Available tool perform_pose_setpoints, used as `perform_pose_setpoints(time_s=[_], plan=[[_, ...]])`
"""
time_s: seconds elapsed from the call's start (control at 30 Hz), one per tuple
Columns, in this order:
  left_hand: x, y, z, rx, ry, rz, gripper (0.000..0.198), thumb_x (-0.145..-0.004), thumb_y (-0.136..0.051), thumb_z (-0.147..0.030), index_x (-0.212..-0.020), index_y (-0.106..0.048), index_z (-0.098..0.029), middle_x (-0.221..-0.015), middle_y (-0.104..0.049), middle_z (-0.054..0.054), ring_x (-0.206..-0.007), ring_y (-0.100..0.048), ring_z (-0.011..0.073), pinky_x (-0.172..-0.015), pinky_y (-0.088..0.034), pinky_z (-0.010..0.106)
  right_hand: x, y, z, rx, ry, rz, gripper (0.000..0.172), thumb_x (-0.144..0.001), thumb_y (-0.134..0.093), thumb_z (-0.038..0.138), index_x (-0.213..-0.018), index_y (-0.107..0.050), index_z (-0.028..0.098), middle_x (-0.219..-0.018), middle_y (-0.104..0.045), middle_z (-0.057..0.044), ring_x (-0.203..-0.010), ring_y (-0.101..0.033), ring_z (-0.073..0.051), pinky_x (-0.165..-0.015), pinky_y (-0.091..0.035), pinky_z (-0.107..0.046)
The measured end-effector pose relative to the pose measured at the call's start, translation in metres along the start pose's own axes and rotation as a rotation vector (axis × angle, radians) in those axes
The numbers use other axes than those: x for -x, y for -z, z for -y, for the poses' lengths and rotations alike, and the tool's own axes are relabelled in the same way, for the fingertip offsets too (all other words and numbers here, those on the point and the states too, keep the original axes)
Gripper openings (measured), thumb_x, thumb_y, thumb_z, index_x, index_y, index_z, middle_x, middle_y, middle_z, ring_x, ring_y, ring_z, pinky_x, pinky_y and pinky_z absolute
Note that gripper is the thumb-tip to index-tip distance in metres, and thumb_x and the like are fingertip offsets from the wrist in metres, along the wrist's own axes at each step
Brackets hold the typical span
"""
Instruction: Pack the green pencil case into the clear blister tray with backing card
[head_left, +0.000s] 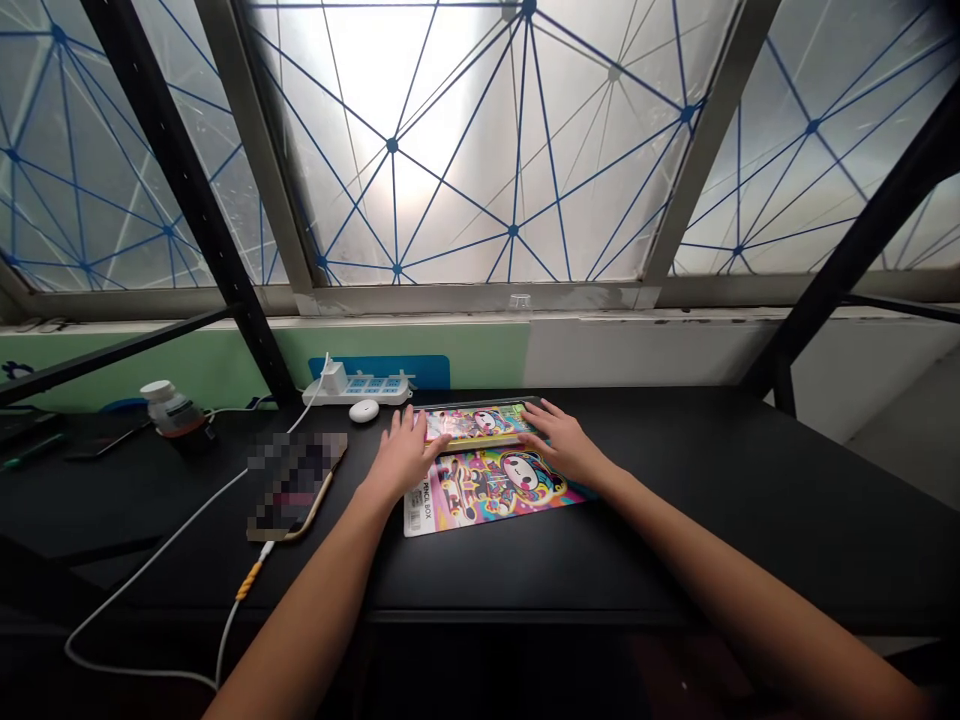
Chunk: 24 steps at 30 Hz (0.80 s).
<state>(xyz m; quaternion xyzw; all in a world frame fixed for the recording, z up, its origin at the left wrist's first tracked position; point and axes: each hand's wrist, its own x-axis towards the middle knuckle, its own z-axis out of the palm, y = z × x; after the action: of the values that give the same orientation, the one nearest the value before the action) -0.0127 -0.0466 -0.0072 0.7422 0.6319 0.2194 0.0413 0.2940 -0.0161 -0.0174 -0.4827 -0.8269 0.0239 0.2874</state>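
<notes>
Fingers spread, your left hand (405, 455) and right hand (564, 445) lie flat on either end of a cartoon-printed pencil box (474, 424), neither pinching, on the black desk (675, 520). Just nearer lies its printed card sleeve (487, 490). Left of your left hand sit a blurred phone (296, 487) and a white cable (161, 545); beyond stand a white power strip (356, 387) and a pill bottle (171, 408).

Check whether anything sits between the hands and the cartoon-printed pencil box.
Nothing visible does. The left hand and right hand already touch opposite ends of the cartoon-printed pencil box. The printed "PENCIL BOX" card lies beneath the hands, on the near side of the box, not between them and it.
</notes>
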Motion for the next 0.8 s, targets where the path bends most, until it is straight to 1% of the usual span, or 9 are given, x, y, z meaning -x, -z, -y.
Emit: perform_pose_setpoints(time_s=[0.1,0.17,0.23,0.33,0.4,0.5,0.57,0.7,0.8], plan=[[0.004,-0.002,-0.005,-0.054,-0.022,0.009,0.074,-0.096,-0.031,-0.067,-0.145,-0.047,-0.013,-0.161,-0.023,0.022,-0.151,-0.01,0.041,-0.114,-0.014,0.067,0.009,-0.001,0.01,0.097,0.053,-0.007,0.052,-0.093,-0.055,0.053,-0.132,-0.06,0.019,-0.157,-0.037,-0.019,-0.147,-0.025,-0.038,-0.113,-0.025,-0.064],[-0.003,0.001,-0.016,-0.074,-0.075,0.013,0.07,-0.099,-0.026,-0.062,-0.147,-0.044,-0.014,-0.162,-0.021,0.02,-0.152,-0.008,0.0367,-0.116,-0.012,0.064,0.014,0.003,0.027,0.148,0.146,-0.029,0.052,-0.095,-0.053,0.051,-0.133,-0.059,0.017,-0.157,-0.036,-0.02,-0.146,-0.029,-0.036,-0.114,-0.024,-0.06],[-0.015,0.004,-0.03,-0.045,-0.104,0.059,0.071,-0.1,-0.024,-0.06,-0.152,-0.036,-0.014,-0.163,-0.019,0.019,-0.152,-0.009,0.0348,-0.116,-0.019,0.058,0.02,0.004,0.047,0.117,0.278,0.004,0.046,-0.097,-0.049,0.049,-0.128,-0.062,0.017,-0.149,-0.048,-0.019,-0.138,-0.042,-0.032,-0.112,-0.031,-0.052],[-0.035,-0.002,-0.044,-0.018,-0.102,0.123,0.075,-0.099,-0.025,-0.062,-0.156,-0.026,-0.015,-0.164,-0.015,0.018,-0.152,-0.008,0.036,-0.115,-0.023,0.057,0.029,0.001,0.073,-0.028,0.42,0.193,0.042,-0.098,-0.047,0.05,-0.125,-0.064,0.022,-0.135,-0.061,-0.013,-0.124,-0.056,-0.027,-0.107,-0.039,-0.044],[-0.046,-0.009,-0.045,-0.027,-0.108,0.15,0.075,-0.097,-0.029,-0.064,-0.155,-0.029,-0.017,-0.164,-0.018,0.018,-0.151,-0.009,0.038,-0.115,-0.019,0.061,0.034,-0.002,0.083,-0.08,0.416,0.33,0.054,-0.095,-0.051,0.057,-0.137,-0.056,0.025,-0.144,-0.055,-0.011,-0.131,-0.05,-0.029,-0.11,-0.036,-0.046],[-0.052,-0.016,-0.036,-0.048,-0.118,0.211,0.072,-0.094,-0.035,-0.066,-0.151,-0.038,-0.022,-0.162,-0.026,0.015,-0.15,-0.016,0.0392,-0.115,-0.014,0.065,0.036,-0.001,0.086,-0.092,0.327,0.481,0.082,-0.088,-0.051,0.069,-0.155,-0.032,0.025,-0.16,-0.033,-0.013,-0.146,-0.029,-0.034,-0.117,-0.021,-0.054],[-0.052,-0.015,-0.026,-0.063,-0.107,0.233,0.071,-0.094,-0.034,-0.066,-0.151,-0.04,-0.024,-0.162,-0.027,0.014,-0.15,-0.018,0.039,-0.115,-0.013,0.065,0.036,0.003,0.084,-0.096,0.304,0.531,0.087,-0.087,-0.051,0.072,-0.156,-0.03,0.024,-0.161,-0.031,-0.014,-0.146,-0.028,-0.035,-0.118,-0.016,-0.055],[-0.047,-0.009,-0.009,-0.099,-0.072,0.23,0.073,-0.095,-0.029,-0.066,-0.153,-0.036,-0.023,-0.163,-0.023,0.015,-0.15,-0.014,0.0396,-0.115,-0.009,0.065,0.035,0.011,0.078,-0.119,0.266,0.447,0.054,-0.09,-0.054,0.064,-0.127,-0.062,0.025,-0.138,-0.059,-0.011,-0.127,-0.051,-0.03,-0.108,-0.035,-0.047],[-0.045,-0.006,-0.006,-0.118,-0.085,0.248,0.075,-0.094,-0.027,-0.069,-0.153,-0.035,-0.024,-0.163,-0.025,0.014,-0.151,-0.014,0.0377,-0.116,-0.011,0.064,0.034,0.009,0.073,-0.061,0.216,0.327,0.043,-0.093,-0.054,0.058,-0.113,-0.064,0.021,-0.117,-0.064,-0.012,-0.112,-0.056,-0.028,-0.097,-0.042,-0.044]])
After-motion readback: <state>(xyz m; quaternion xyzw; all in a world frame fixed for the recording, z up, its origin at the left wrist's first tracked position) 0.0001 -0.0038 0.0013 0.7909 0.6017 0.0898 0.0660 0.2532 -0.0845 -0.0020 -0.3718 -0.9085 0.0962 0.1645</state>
